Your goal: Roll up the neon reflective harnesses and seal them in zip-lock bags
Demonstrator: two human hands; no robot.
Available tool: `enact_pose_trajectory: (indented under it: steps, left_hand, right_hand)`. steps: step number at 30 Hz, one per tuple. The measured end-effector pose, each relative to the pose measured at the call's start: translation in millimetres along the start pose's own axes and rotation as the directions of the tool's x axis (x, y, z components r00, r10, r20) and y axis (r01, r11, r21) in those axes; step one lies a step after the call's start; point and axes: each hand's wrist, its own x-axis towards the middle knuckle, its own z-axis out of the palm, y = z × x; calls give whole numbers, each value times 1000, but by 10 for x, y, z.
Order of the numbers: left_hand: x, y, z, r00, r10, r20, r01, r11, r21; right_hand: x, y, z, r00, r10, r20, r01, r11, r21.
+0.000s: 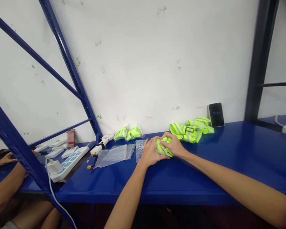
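Note:
A bundled fluorescent yellow reflective vest (164,149) sits between my two hands at the middle of the table, partly in a clear zip bag (139,149) with a red line at its mouth. My left hand (149,152) is closed around the bag and the bundle from the left. From the right, my right hand (173,145) grips the vest with bent fingers near the bag's mouth. How far the vest is inside the bag is hidden by my fingers. Behind my right hand lie loose yellow reflective straps (189,133) with a dark buckle.
Flat clear zip bags (114,156) lie left of my hands. Bagged yellow bundles (130,132) rest by the wall. A white handheld fan (101,147), wires, a phone-like device (216,115) and a blue rack post (71,63) surround the table (216,171). Another person's arm (10,181) is at far left.

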Motion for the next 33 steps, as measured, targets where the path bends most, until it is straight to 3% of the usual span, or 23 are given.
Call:
enact_pose_trajectory:
  steps: [5, 7, 10, 12, 15, 19, 20, 22, 26, 33]
  left_hand:
    - [6, 59, -2, 998, 41, -48, -38, 998, 54]
    - [16, 79, 10, 997, 34, -76, -29, 997, 73]
    - [33, 76, 11, 995, 29, -92, -21, 997, 78]
    - [37, 56, -18, 994, 58, -92, -52, 996, 66]
    - [27, 31, -100, 986, 95, -139, -95, 995, 12]
    - [-5, 57, -198, 969, 162, -184, -173, 984, -42]
    - [-11, 70, -207, 965, 197, -171, -208, 977, -46]
    - [-20, 89, -202, 954, 262, -149, -270, 962, -41]
    - [-23, 77, -138, 934, 328, -140, -329, 944, 14]
    - [-15, 42, -113, 933, 334, -137, -324, 942, 90]
  right_hand:
    - [36, 126, 81, 995, 85, -51, -81, 994, 72]
    - [66, 177, 124, 974, 207, -94, -185, 962, 200]
    - [97, 154, 126, 904, 414, -108, -327, 831, 450]
    - [104, 77, 63, 887, 463, 1, -373, 714, 593]
    - [109, -32, -104, 867, 397, 303, -492, 580, 649]
    - [108, 13, -313, 681, 300, 669, -702, 528, 478]
    - [105, 56, -346, 642, 269, 718, -722, 528, 448]
    - [96, 155, -387, 610, 209, 765, -721, 547, 426]
    - [85, 284, -387, 625, 182, 759, -658, 646, 387]
    - [118, 187, -322, 747, 127, 653, -424, 847, 320]
